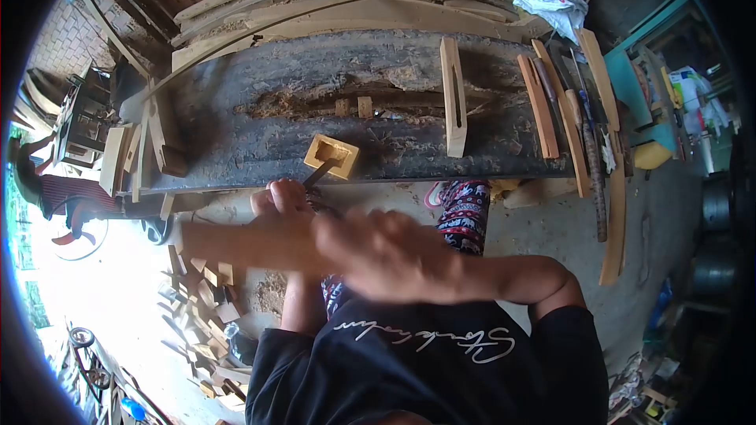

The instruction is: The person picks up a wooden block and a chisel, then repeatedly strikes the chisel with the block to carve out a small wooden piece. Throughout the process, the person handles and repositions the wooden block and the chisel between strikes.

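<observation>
1. Right hand [394,256], bare, motion-blurred; closed round a wooden club [236,248], which extends leftward, nearer the camera than the left hand. Risk: a swing off line could land on the left hand's knuckles; cause, club and knuckles close together in this view.

2. Left hand [283,198], bare, beyond the club; fingers drawn in narrow about a chisel [317,175]. Exact grip and handle partly hidden. Risk: a glancing blow could twist the tool within the fingers; cause, uneven contact on a handle the club screens from sight.

3. Wooden block [349,164], pale, hollowed; just ahead of the left hand and slightly to its right, at the bench's near edge. Blade reaches the opening. Risk: block could skid or tip off the edge; cause, no clamp or steadying hand visible on it. Second risk: a wall of the hollow could split, should the blade lever against it.

4. Workbench [268,149], dark, scarred; ahead of both hands. Risk: block could rock under a blow; cause, rough surface.

5. Patterned trousers [465,220], ahead of the right hand, one leg visible beside the bench edge. Risk: a slipped blade or fallen block could strike a leg; cause, work held close to the body.
</observation>
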`<control>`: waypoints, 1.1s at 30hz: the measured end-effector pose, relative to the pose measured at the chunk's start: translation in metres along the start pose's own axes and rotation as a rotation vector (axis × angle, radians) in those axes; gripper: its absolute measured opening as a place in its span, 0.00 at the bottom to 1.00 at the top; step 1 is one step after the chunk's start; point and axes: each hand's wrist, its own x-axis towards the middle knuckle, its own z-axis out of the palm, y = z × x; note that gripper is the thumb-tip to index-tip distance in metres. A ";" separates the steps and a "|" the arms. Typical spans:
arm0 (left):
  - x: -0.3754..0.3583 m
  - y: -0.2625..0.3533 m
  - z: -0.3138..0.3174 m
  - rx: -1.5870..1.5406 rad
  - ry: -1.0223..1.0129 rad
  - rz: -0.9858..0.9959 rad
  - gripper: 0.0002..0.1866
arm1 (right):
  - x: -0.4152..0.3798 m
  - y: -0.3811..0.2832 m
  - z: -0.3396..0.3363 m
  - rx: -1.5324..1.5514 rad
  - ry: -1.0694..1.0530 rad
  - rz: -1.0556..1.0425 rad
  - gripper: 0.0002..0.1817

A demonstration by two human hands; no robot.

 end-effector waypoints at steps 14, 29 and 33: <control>0.051 -0.016 0.033 0.097 -0.198 0.099 0.11 | -0.088 0.081 -0.015 0.624 0.462 0.660 0.32; 0.071 -0.010 0.076 0.202 -0.602 -0.250 0.12 | -0.097 0.081 -0.039 0.726 0.485 0.678 0.29; 0.068 -0.009 0.094 0.160 -0.871 -0.107 0.07 | -0.108 0.096 -0.047 0.753 0.569 0.335 0.43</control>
